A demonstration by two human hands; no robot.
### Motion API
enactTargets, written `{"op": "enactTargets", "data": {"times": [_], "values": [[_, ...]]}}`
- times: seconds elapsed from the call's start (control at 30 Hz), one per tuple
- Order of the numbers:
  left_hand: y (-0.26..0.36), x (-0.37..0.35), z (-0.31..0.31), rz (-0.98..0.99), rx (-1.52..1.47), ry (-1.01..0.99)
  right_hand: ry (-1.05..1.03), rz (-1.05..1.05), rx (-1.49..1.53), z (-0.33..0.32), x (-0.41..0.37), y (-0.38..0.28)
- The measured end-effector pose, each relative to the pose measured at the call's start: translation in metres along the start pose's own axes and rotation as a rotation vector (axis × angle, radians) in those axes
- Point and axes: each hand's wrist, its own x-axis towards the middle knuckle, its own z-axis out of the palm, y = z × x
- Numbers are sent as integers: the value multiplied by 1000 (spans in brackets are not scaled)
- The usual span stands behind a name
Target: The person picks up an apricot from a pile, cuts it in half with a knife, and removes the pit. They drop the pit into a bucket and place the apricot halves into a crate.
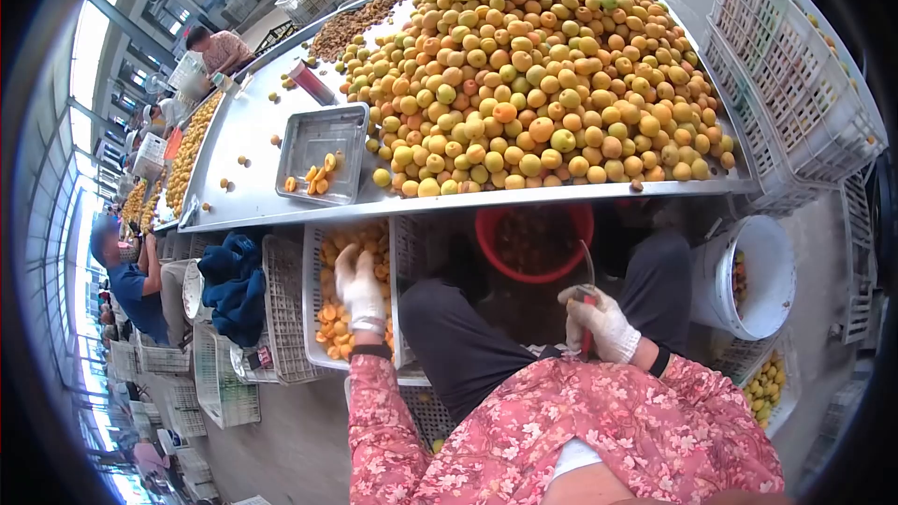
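My left hand (361,290), in a white glove, reaches over a white crate (311,318) of halved apricots (334,329). Its fingers are stretched out above the fruit, and I see nothing held in them. In front of my lap, my gloved right hand (601,323) is closed around the red handle of a knife (588,266). The knife's thin, curved blade points upward. A red basin (572,271) with dark, wet-looking contents stands between my knees. Whole apricots (524,84) are heaped on the metal table (234,154) ahead of me.
On the table sit a clear plastic tray (360,122) with several apricot halves, a reddish cylinder (312,83) and a pile of pits (351,30). A white bucket (762,276) and stacked crates (795,75) stand right. Other people work across the table and far left.
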Motion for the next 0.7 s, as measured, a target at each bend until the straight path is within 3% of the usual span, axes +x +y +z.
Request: {"op": "enactTargets", "data": {"times": [0.1, 0.17, 0.37, 0.47, 0.63, 0.7], "values": [[39, 23, 65, 68, -181, -179, -33, 127, -88, -4, 6, 0], [70, 31, 112, 244, -121, -277, 9, 163, -18, -8, 8, -3], [116, 45, 236, 735, 437, -347, 112, -63, 54, -40, 19, -7], [123, 56, 271, 824, 583, -394, 233, -77, -172, -49, 24, -20], [117, 83, 299, 954, 649, -440, 247, -56, -466, -62, 33, -22], [118, 81, 292, 933, 544, -437, 243, -224, -581, -63, 35, -24]]}}
